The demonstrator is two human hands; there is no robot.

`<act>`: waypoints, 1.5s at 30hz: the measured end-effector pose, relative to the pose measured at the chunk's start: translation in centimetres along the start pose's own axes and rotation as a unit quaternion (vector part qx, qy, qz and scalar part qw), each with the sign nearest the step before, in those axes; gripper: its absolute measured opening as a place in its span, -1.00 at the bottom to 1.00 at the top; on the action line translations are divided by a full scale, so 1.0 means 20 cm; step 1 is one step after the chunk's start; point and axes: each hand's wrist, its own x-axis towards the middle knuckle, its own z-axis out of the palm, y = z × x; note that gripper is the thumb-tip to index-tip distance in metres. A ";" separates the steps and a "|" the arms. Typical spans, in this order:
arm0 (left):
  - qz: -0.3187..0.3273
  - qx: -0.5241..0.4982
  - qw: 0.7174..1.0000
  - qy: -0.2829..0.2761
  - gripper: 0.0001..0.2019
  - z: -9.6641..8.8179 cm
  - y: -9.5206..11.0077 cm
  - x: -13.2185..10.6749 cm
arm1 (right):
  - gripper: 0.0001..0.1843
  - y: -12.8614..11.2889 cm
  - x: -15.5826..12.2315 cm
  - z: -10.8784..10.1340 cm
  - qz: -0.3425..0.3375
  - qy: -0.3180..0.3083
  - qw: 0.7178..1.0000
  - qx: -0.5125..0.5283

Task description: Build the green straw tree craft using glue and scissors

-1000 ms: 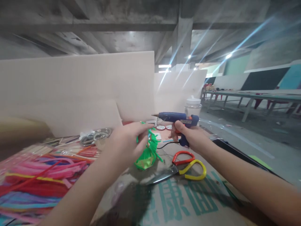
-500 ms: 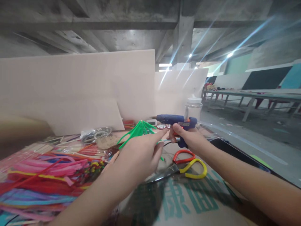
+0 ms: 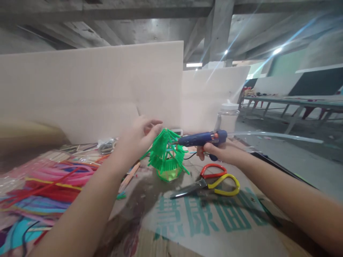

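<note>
My right hand (image 3: 214, 151) is wrapped round the handle of a blue hot glue gun (image 3: 199, 138), whose nozzle points left against the side of a green pipe-cleaner model (image 3: 164, 157). The model looks like a small house with a cone-shaped roof and stands upright on the board. At the left of its roof is my left hand (image 3: 143, 134), fingers curved near the peak; whether they grip it I cannot make out. In front of the model lie scissors (image 3: 206, 184) with one red and one yellow handle.
Bundles of coloured pipe cleaners (image 3: 53, 189) cover the left side. Behind stand white boards (image 3: 107, 89) and a clear jar with a white lid (image 3: 228, 117). A clear tube (image 3: 278, 135) stretches to the right. Printed cardboard (image 3: 203, 221) lies in front.
My left hand has moved from in front of the model to its upper left, uncovering it. The glue gun's nozzle has come down to the model's side. The view has shifted slightly.
</note>
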 end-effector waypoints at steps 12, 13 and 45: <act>-0.072 -0.238 0.963 -0.105 -0.52 0.21 -0.14 0.02 | -0.57 -0.07 0.00 0.10 -0.001 -0.013 1.000 0.026; -0.075 -0.242 0.962 -0.104 -0.52 0.20 -0.14 0.02 | -0.54 -0.07 0.01 0.10 -0.005 -0.004 1.000 0.022; -0.074 -0.205 0.965 -0.142 -0.59 0.14 -0.10 0.01 | -0.48 -0.02 0.02 0.12 -0.020 0.050 0.999 0.006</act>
